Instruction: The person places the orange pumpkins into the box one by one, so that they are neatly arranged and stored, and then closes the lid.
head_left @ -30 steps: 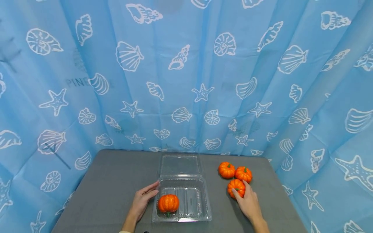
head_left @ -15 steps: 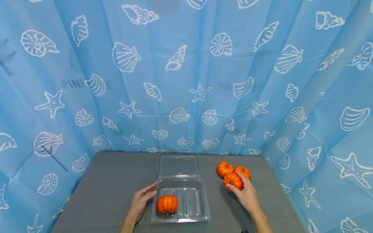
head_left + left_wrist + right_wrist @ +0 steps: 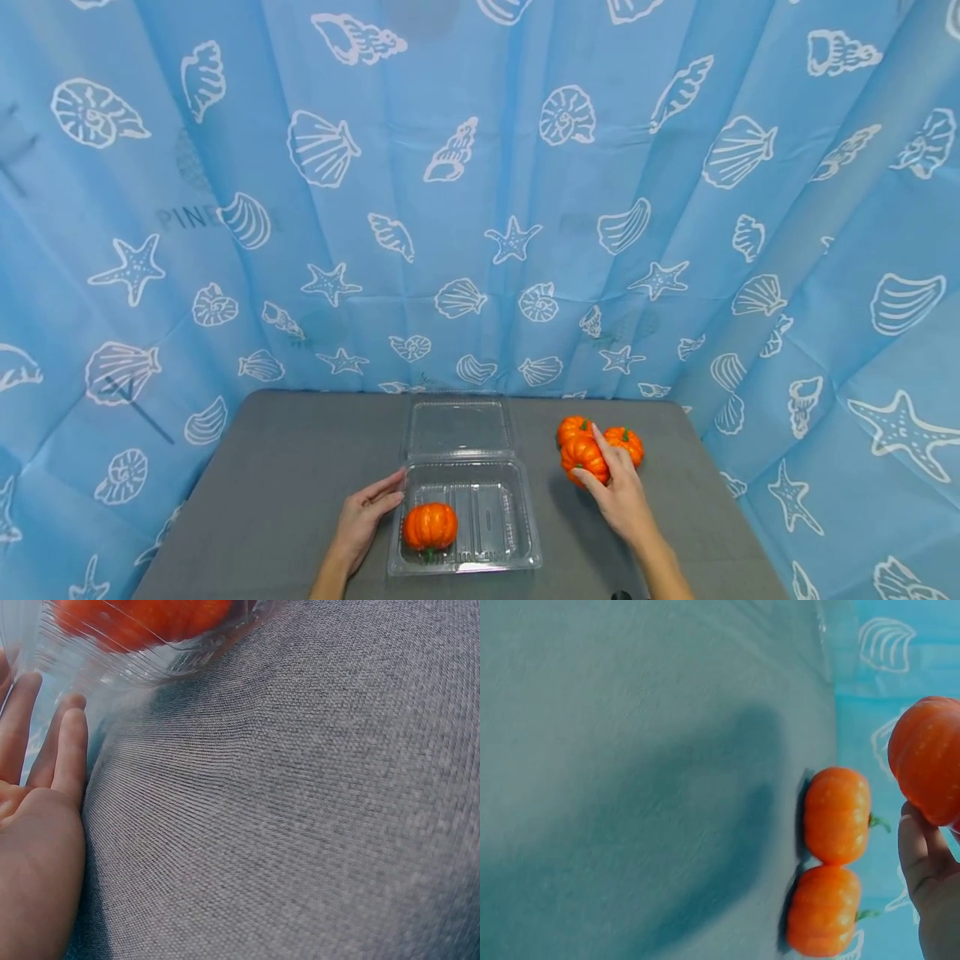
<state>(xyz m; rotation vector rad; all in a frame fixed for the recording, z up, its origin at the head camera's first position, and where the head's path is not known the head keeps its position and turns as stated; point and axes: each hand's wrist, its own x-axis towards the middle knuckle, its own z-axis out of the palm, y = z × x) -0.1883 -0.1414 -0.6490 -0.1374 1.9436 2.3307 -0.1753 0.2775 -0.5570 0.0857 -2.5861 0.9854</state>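
Observation:
My right hand (image 3: 621, 498) grips a small orange pumpkin (image 3: 583, 458) between thumb and fingers, raised over the table; the right wrist view shows this held pumpkin (image 3: 928, 761) off the surface. Behind it stand two more orange pumpkins with green stems, one on the left (image 3: 572, 427) partly hidden by it and one on the right (image 3: 628, 445). My left hand (image 3: 360, 523) rests at the left side of a clear plastic clamshell container (image 3: 527, 533), its fingers (image 3: 73, 742) fairly straight against the wall. Inside the container, at its front left, lies another pumpkin (image 3: 430, 527).
The container's clear lid (image 3: 461, 425) lies folded back flat behind its base. A grey cloth-covered table (image 3: 307, 454) carries everything. Beyond its back edge hangs a blue curtain (image 3: 517, 125) printed with white shells and starfish.
My right hand has lifted the front pumpkin from beside the other two and moved it up and to the left. My left hand has stayed at the container.

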